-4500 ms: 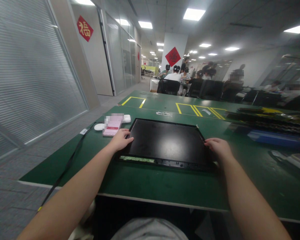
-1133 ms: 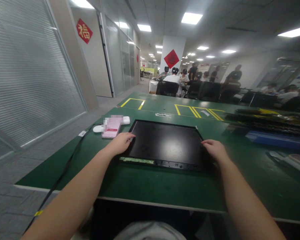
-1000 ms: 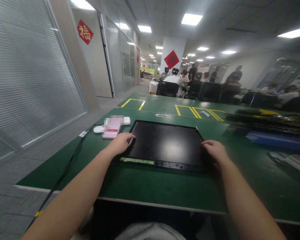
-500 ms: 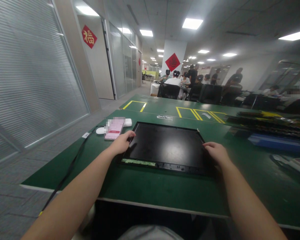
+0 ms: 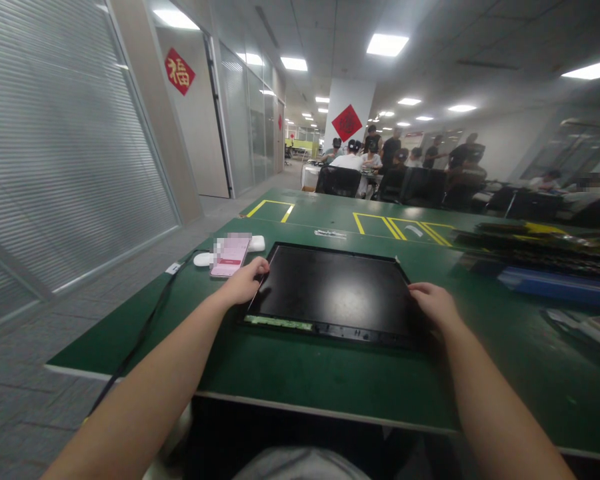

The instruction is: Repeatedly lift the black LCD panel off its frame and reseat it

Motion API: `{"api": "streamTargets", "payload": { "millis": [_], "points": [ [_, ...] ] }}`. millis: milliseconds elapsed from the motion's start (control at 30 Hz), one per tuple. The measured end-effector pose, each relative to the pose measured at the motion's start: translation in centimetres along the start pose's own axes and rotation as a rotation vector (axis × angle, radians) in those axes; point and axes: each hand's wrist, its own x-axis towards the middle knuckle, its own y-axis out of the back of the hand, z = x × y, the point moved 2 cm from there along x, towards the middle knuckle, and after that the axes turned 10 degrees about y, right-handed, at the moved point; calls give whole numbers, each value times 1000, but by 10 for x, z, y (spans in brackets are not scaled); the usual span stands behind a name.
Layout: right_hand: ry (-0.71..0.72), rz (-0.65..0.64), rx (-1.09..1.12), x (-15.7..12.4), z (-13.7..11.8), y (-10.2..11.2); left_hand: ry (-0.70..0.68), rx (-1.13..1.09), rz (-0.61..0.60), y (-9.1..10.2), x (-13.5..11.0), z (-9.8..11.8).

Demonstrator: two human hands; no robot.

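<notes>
A black flat display panel (image 5: 330, 283) lies face up in front of me, with a dark frame around its screen. Along its near edge on the left runs a green circuit strip (image 5: 279, 323). My left hand (image 5: 244, 281) grips the panel's left edge, thumb on the upper side. On the opposite edge, my right hand (image 5: 434, 303) holds the frame between thumb and fingers. The undersides of both hands' grips are hidden. Just beyond my left hand lies a phone (image 5: 231, 255) with a pinkish screen.
The green table (image 5: 300, 373) carries yellow tape marks (image 5: 380, 227). White rounded devices (image 5: 256, 243) flank the phone, and a black strap (image 5: 155, 313) crosses the left edge. At right are a dark stack (image 5: 535, 250) and a blue object (image 5: 560, 285). People sit and stand far back.
The view has shifted very slightly. Both hands keep their hold on the panel's side edges, and the panel stays in nearly the same place.
</notes>
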Motion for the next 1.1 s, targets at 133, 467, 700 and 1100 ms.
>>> {"api": "streamTargets", "payload": {
  "millis": [133,467,700,1100],
  "points": [
    [19,24,-4,0,1,0,-4,-45,-20,0,1,-1],
    [29,30,-2,3,6,-3,25,-73,-2,-1,2,-8],
    [17,9,-19,0,0,-2,-34,185,81,-8,-5,7],
    [13,1,-37,0,0,-2,-20,297,72,-7,-1,6]
  ]
}}
